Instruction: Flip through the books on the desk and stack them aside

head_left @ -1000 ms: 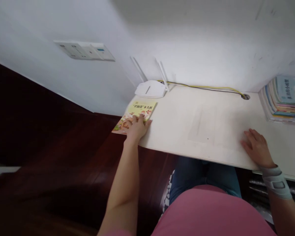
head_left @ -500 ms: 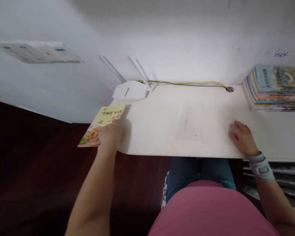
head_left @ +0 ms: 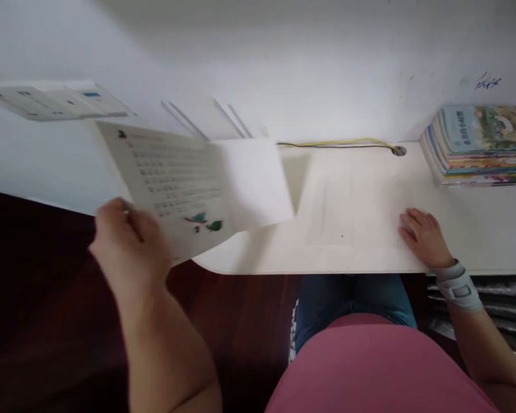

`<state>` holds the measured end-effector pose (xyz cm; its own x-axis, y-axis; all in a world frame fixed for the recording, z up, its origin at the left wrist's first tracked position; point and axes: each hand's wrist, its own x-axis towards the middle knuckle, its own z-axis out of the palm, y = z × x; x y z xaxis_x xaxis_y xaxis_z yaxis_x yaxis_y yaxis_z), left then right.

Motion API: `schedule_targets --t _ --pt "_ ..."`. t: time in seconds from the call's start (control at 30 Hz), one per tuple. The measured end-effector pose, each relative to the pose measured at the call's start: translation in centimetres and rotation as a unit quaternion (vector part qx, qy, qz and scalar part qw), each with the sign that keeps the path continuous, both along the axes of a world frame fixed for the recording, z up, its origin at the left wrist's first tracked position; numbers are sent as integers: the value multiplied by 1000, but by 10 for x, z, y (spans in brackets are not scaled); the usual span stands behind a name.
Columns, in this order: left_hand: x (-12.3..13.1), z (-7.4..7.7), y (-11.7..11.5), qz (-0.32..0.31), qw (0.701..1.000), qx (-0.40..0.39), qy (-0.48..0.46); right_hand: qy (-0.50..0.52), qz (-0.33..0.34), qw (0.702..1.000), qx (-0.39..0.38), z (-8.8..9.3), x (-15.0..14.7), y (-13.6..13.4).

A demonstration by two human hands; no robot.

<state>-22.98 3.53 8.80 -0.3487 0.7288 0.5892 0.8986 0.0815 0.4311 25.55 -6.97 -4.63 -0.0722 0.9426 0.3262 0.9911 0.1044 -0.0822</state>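
My left hand (head_left: pixel 131 244) is closed on the outer left edge of a thin picture book (head_left: pixel 176 183), raised past the desk's left end. The book hangs open, blurred by motion, showing a page of print with a small green drawing and a blank white page beside it. My right hand (head_left: pixel 425 236) lies flat on the white desk (head_left: pixel 275 249) with its fingers stretched out. That wrist wears a grey wrap (head_left: pixel 459 287). The router is hidden behind the book; only its antennas (head_left: pixel 230 117) show above.
A stack of picture books (head_left: pixel 484 146) stands at the desk's right back. Yellow and black cables (head_left: pixel 344 143) run along the wall into a round hole (head_left: pixel 399 151). A socket panel (head_left: pixel 55 100) is on the left wall. Dark red floor (head_left: pixel 241 321) lies below.
The book was closed, cover up, at the desk's left end. My left hand has lifted it and moved left, and it has swung open. My right hand stays put.
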Motion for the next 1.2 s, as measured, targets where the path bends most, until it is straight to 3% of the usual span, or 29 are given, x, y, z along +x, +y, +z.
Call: schedule_targets --t 0.1,0.17,0.27,0.33,0.4,0.47,0.53,0.67,0.77,0.93,1.07,1.2 --pt "48 -8 2 -133 963 50 -229 2 -4 1000 -4 0 1 1" --pt "85 -17 4 -209 899 14 -386 7 -4 1000 -13 1 1 1" --pt "134 -31 4 -287 808 -39 -513 45 -2 999 -6 9 -3 -1" --pt "160 -43 -2 -321 756 -82 -565 122 21 992 30 20 -13 -4" --pt "181 -54 -10 -340 716 -128 -596 241 76 966 58 32 -28 -4" --pt "197 -65 -18 -349 693 -162 -609 361 127 923 39 41 -45 -2" --pt "208 -72 -24 -358 672 -193 -618 427 117 897 12 43 -59 3" --pt "216 -73 -23 -415 616 -274 -610 372 22 927 44 34 -66 13" --pt "223 -70 -15 -445 613 -306 -577 303 7 951 61 25 -58 16" --pt "239 -73 0 -412 638 -318 -568 241 -19 969 48 9 -36 17" --pt "236 -87 11 -392 715 -310 -489 108 -18 994 -7 -3 -26 13" --pt "207 -105 24 -384 806 -284 -350 30 -21 999 -18 -4 -27 8"
